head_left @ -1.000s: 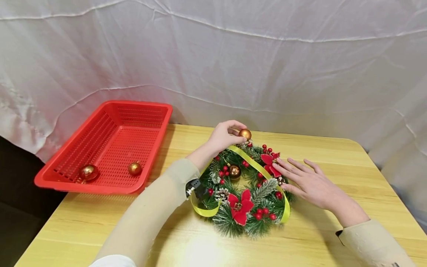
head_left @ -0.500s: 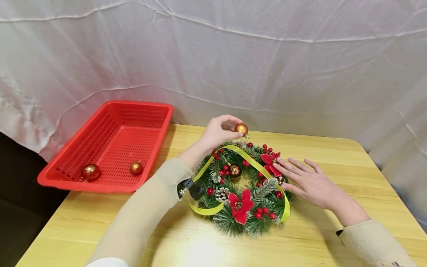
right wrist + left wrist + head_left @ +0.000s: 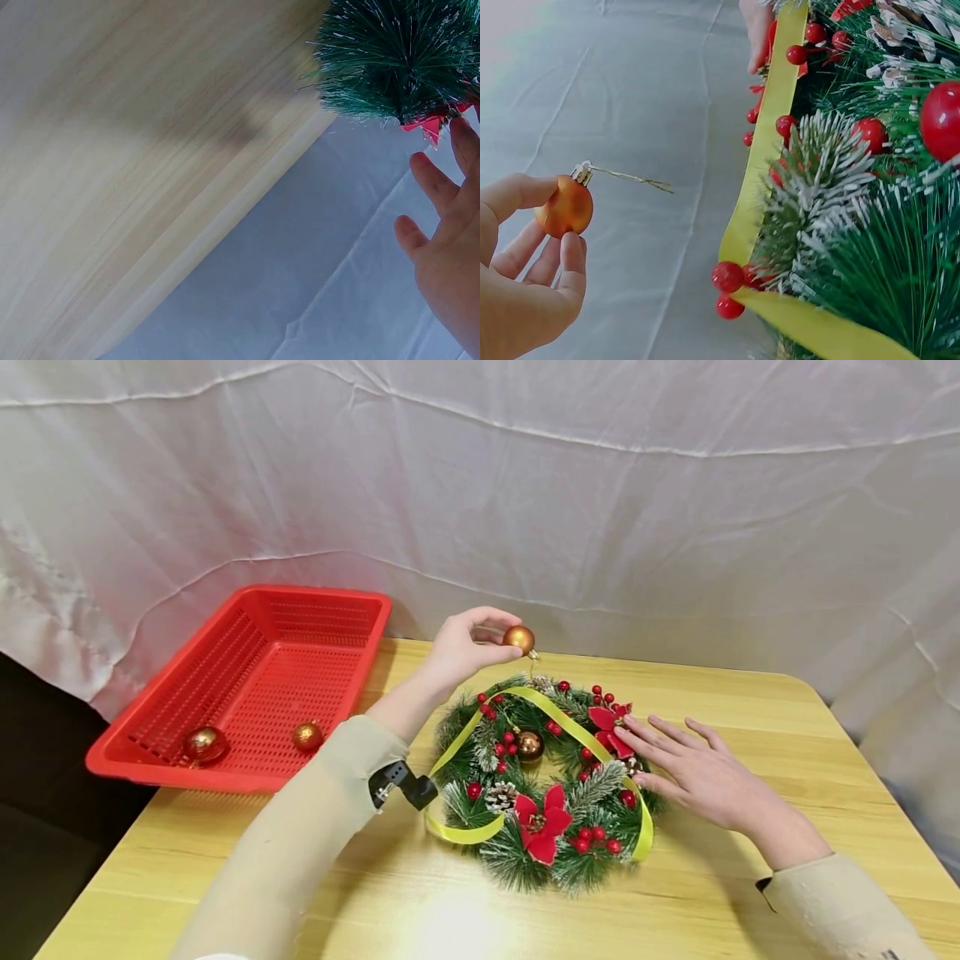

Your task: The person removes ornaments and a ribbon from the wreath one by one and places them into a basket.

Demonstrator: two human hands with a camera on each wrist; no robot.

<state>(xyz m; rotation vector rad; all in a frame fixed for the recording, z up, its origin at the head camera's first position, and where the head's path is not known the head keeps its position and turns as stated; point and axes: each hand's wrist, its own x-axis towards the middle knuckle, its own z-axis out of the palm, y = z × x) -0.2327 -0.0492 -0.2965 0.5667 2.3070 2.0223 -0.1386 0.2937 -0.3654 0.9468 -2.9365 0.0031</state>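
Between thumb and fingers, my left hand [image 3: 461,647] pinches a matte gold Christmas ball [image 3: 519,641], held up above the back left of a green wreath [image 3: 517,860]. From the ball's metal cap a thin gold loop [image 3: 634,177] sticks out toward the wreath in the left wrist view. My right hand [image 3: 701,772] lies with spread, straight fingers at the wreath's right side, fingertips at a red fabric flower [image 3: 609,729]. A yellow ribbon [image 3: 566,724] runs loosely over the wreath, and a shiny bronze ball [image 3: 529,745] sits at its inner edge.
Left on the wooden table [image 3: 757,710] stands a red plastic basket [image 3: 367,652]. Inside it lie a shiny gold ball [image 3: 206,744] and a smaller glittery one [image 3: 307,737]. A pale cloth [image 3: 600,510] hangs behind the table's back edge.
My left hand has lifted the gold ball off the wreath's back edge and carried it up and to the left. The right hand stays in place.
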